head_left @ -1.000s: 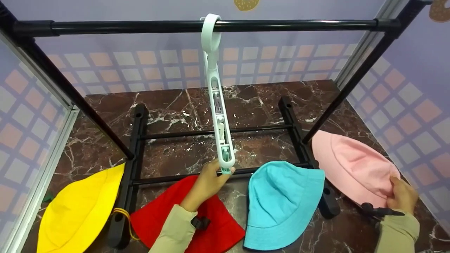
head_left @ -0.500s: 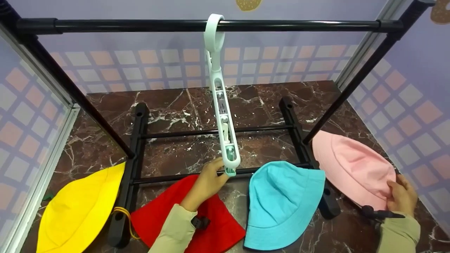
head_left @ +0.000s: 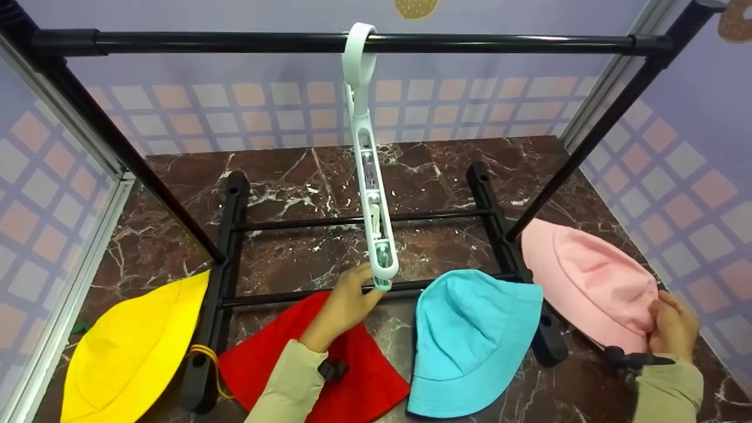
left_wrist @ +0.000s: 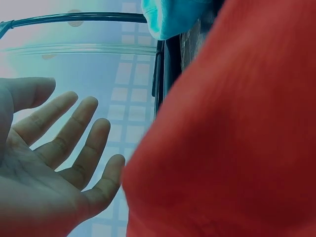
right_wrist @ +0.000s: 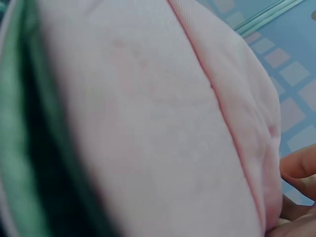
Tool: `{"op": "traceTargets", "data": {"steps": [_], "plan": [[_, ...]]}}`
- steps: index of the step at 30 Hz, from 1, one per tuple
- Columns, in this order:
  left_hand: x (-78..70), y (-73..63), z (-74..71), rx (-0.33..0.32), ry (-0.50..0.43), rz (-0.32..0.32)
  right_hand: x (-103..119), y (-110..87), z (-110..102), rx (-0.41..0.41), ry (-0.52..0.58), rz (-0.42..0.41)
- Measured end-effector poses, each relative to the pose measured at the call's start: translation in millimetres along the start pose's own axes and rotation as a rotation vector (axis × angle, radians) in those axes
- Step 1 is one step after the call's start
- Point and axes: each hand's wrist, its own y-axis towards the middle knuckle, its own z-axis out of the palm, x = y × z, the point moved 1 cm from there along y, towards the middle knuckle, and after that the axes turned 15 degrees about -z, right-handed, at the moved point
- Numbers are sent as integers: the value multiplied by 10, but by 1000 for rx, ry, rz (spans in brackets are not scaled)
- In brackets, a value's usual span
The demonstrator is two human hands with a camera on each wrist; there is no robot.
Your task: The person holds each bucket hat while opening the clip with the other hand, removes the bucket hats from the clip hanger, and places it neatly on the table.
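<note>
A pale green hanger (head_left: 376,194) with small clips along its arm hangs by its ring hook from the black top bar. My left hand (head_left: 346,299) is at the hanger's lower front end, above the red bucket hat (head_left: 364,376). In the left wrist view its fingers (left_wrist: 98,143) are spread and loosely bent, with nothing between them. My right hand (head_left: 674,326) holds the crown of the pink bucket hat (head_left: 599,276) at far right. The right wrist view shows its fingertips (right_wrist: 298,163) at the crown's edge, partly cut off, and a green lining under the brim.
A turquoise bucket hat (head_left: 476,341) and a yellow one (head_left: 135,352) with a cord lie on the brown marble surface (head_left: 294,176). The black rack's top bar (head_left: 235,42) spans the view, its feet (head_left: 200,364) below. Patterned walls enclose three sides.
The hanger's front end has swung slightly right. My right hand's fingers have shifted on the pink hat, and its crown edge has moved a little left. My left hand has barely moved.
</note>
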Motion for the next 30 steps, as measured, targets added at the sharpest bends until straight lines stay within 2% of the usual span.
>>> {"op": "traceTargets", "data": {"steps": [3,9,11,16,19,25,30], "plan": [[-6,6,-11,8,11,-7,50,-22,27,-28,-30,-31],[-12,3,-63,32,62,-70,157,-97,86,-92,-64,-124],[-16,-3,-91,29,96,-83,189,-131,122,-113,-97,-179],[-34,-21,-187,-39,187,-68,295,-253,292,-149,-272,-397],[-53,-38,-244,-80,238,-70,391,-357,429,-139,-305,-498],[-89,-72,-355,-116,312,-141,558,-603,693,-69,-281,-618],[-133,-114,-462,-162,392,-155,596,-827,879,10,-425,-777]]}}
